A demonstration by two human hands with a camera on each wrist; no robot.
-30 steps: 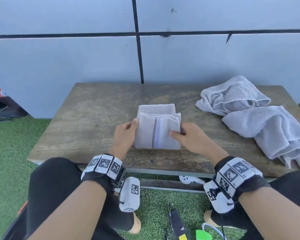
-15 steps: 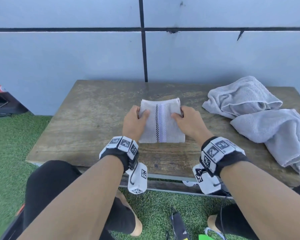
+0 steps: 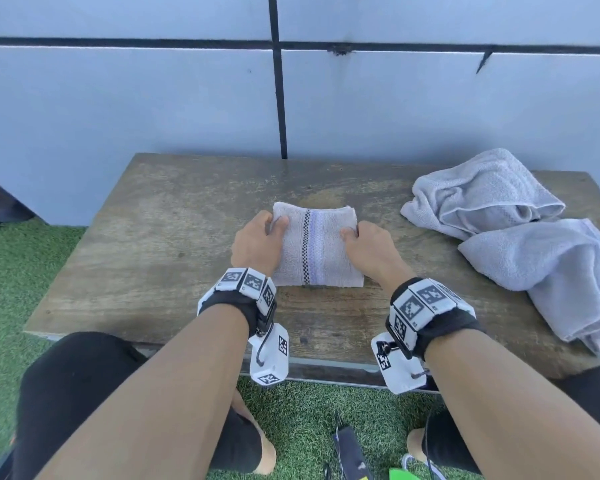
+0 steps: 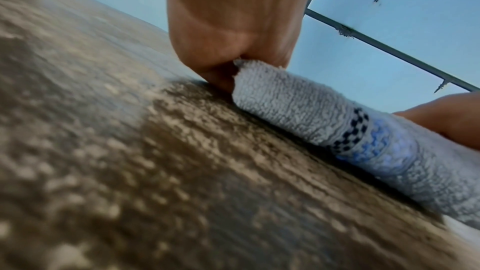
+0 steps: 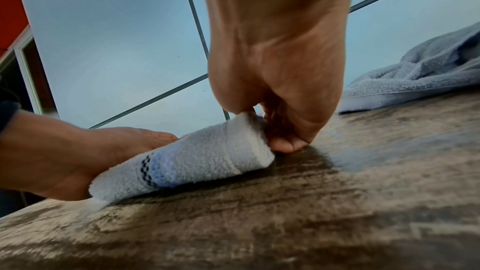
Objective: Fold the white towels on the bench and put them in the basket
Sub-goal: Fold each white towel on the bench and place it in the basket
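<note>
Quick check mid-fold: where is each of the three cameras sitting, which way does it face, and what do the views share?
Head: worn on the head, facing forward and down at the bench; shows both forearms, left hand and right hand gripping the folded towel.
Left wrist: low by the bench, looking along the left hand at the towel's left edge.
Right wrist: low, looking along the right hand at the towel's right edge; the left hand shows too.
Shared: all three see the striped folded towel; head and right wrist see the unfolded towels.

Worn wooden surface (image 3: 160, 258) carries one folded towel (image 3: 321, 251) at centre; two crumpled towels (image 3: 520, 237) lie right of it, well apart.
</note>
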